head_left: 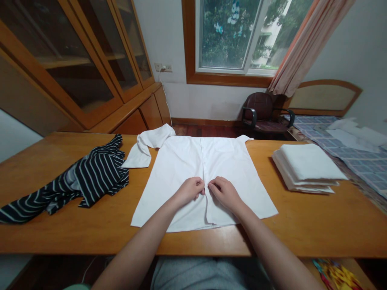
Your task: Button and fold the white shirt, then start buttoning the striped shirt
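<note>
A white button-up shirt (178,165) lies spread on the wooden table in front of me, its hem toward me and its front opening running down the middle. One sleeve (151,143) stretches out to the left, folded over itself. My left hand (191,189) pinches the left edge of the opening, fingers curled. Close beside it, my right hand (223,192) pinches the right edge with thumb and fingers together. Below the hands the two front edges part slightly. Any button between the fingertips is too small to make out.
A black-and-white striped garment (93,173) lies crumpled on the table (302,225) at left. At right sits a stack of folded white cloth (308,165). Beyond are a glass-door cabinet (90,48), an armchair (261,110) and a bed (347,141).
</note>
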Tool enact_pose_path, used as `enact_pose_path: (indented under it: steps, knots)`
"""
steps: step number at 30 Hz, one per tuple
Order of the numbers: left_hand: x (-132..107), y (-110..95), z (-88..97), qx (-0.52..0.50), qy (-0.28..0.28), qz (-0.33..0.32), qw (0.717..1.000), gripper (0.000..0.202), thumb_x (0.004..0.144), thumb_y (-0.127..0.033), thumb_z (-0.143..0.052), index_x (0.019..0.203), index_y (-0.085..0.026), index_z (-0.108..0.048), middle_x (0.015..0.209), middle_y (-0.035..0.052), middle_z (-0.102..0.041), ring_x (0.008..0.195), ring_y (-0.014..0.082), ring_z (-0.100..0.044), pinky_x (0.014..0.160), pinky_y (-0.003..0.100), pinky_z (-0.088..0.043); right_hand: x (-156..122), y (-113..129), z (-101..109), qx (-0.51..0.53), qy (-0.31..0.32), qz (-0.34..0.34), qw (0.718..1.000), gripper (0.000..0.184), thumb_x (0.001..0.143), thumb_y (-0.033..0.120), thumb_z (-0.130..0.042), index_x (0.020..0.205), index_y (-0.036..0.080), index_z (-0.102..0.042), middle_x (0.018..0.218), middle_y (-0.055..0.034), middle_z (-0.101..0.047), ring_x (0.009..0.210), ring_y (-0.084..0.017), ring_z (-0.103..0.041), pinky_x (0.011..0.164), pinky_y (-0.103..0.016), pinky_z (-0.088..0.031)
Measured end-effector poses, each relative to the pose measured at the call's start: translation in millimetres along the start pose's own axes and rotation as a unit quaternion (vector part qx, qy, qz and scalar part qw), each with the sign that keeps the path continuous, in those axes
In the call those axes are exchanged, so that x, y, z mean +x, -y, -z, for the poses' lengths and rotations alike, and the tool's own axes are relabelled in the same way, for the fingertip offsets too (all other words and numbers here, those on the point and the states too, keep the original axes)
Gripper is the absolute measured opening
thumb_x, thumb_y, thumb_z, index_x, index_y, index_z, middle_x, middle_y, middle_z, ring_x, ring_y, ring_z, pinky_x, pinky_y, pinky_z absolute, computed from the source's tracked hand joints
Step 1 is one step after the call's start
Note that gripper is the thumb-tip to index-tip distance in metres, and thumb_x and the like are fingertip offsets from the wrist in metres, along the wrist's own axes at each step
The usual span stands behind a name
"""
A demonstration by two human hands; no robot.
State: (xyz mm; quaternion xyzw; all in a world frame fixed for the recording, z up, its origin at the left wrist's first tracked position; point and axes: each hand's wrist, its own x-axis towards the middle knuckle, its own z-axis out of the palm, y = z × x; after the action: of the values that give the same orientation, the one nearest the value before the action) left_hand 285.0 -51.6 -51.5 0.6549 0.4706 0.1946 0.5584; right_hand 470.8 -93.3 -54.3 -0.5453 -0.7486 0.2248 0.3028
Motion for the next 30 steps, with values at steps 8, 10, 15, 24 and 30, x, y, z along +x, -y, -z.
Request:
enact_pose_path:
  steps: [8, 10, 15, 24, 30]
  knots:
    - [-2, -2, -1.0, 0.010, -0.010, -0.003, 1.000, 0.026, 0.083, -0.040, -0.048, 0.078, -0.016, -0.058, 0.072, 0.0016, -0.068, 0.044, 0.0078, -0.045, 0.045, 0.021, -0.034, 13, 5, 0, -0.039, 0.058, -0.058, 0.996, 0.034, 0.099, 0.026, -0.046, 0.070, 0.018, -0.062, 0.074, -0.0030, -0.067, 0.078, -0.017, -0.054, 0.079, -0.029, -0.035]
    - [-2, -1, -1.7, 0.009, -0.016, -0.001, 1.000, 0.027, 0.083, -0.041, -0.048, 0.078, -0.016, -0.058, 0.072, 0.0019, -0.068, 0.044, 0.0077, -0.045, 0.044, 0.021, -0.034, 17, 7, 0, -0.061, 0.078, -0.080, 0.992, 0.037, 0.099, 0.027, -0.044, 0.066, 0.019, -0.060, 0.070, -0.0035, -0.066, 0.077, -0.018, -0.053, 0.078, -0.029, -0.035]
    - [-2, 0, -3.7, 0.006, -0.029, -0.003, 1.000, 0.026, 0.083, -0.040, -0.048, 0.079, -0.016, -0.058, 0.070, 0.0013, -0.067, 0.044, 0.0079, -0.046, 0.045, 0.021, -0.035, 26, 12, 0, -0.123, 0.116, -0.117, 0.979, 0.037, 0.098, 0.028, -0.043, 0.070, 0.019, -0.066, 0.080, -0.0075, -0.072, 0.079, -0.021, -0.057, 0.073, -0.030, -0.034]
    - [0, 2, -4.7, -0.007, -0.032, -0.005, 0.999, 0.025, 0.082, -0.039, -0.047, 0.076, -0.017, -0.056, 0.071, 0.0011, -0.067, 0.044, 0.0075, -0.045, 0.044, 0.021, -0.034, 33, 7, 2, -0.083, 0.139, -0.121, 0.979, 0.029, 0.093, 0.027, -0.050, 0.072, 0.019, -0.069, 0.075, -0.0058, -0.072, 0.071, -0.017, -0.060, 0.064, -0.026, -0.035]
    - [0, 5, -4.3, -0.008, -0.025, -0.012, 1.000, 0.027, 0.082, -0.041, -0.047, 0.076, -0.017, -0.057, 0.071, 0.0016, -0.067, 0.044, 0.0080, -0.045, 0.044, 0.022, -0.033, 30, 4, 4, -0.025, 0.131, -0.133, 0.982, 0.023, 0.090, 0.025, -0.052, 0.077, 0.018, -0.069, 0.078, -0.0046, -0.072, 0.075, -0.017, -0.061, 0.066, -0.025, -0.038]
